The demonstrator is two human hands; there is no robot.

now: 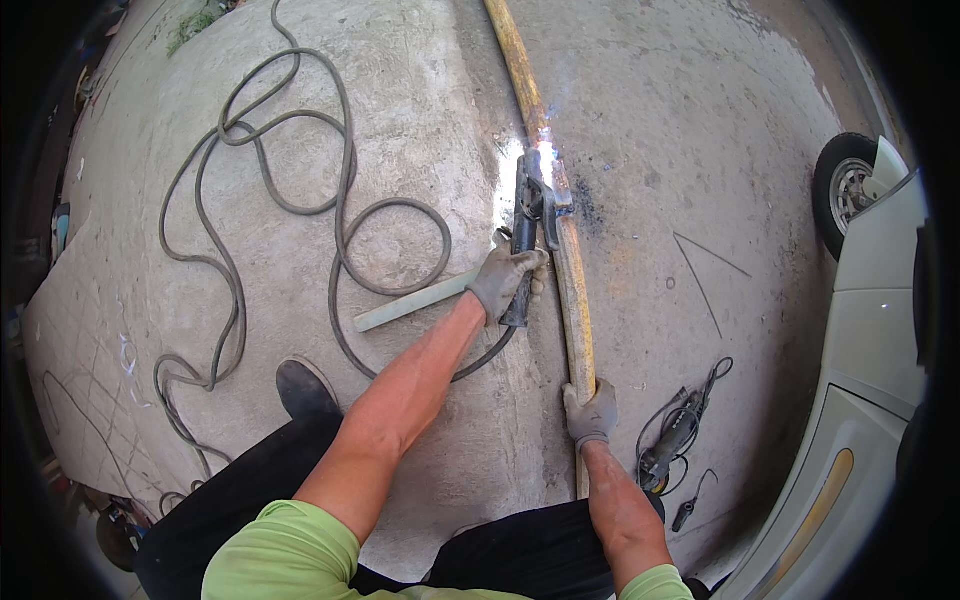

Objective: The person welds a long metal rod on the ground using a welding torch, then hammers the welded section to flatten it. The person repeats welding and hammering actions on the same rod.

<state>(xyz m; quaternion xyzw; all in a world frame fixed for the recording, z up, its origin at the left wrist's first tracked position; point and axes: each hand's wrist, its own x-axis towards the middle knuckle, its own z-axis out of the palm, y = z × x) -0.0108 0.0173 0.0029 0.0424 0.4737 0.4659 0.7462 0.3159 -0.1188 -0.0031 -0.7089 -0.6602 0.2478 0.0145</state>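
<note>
While gripping the electrode holder (524,236) with the left hand (508,277), behind the bright glow (546,163), clasping with the right hand (591,411) the yellow bar (575,300) stretching ahead of this grip, probably for steadiness.

We look through the left one of two fisheye cameras worn side by side on the person's head. We face steeply downward, upright and unmirrored, so the left of the view is the person's own left. Nearest the lens, at the lower edge, we see the left green sleeve (285,550); beyond it, at arm's reach, come the left hand (508,280) near mid-view and the right hand (592,412) lower to the right. We have the concrete floor (690,120) as the backdrop. The wide lens bows the pale vehicle (870,330) at right, and the corners fall black.
</note>
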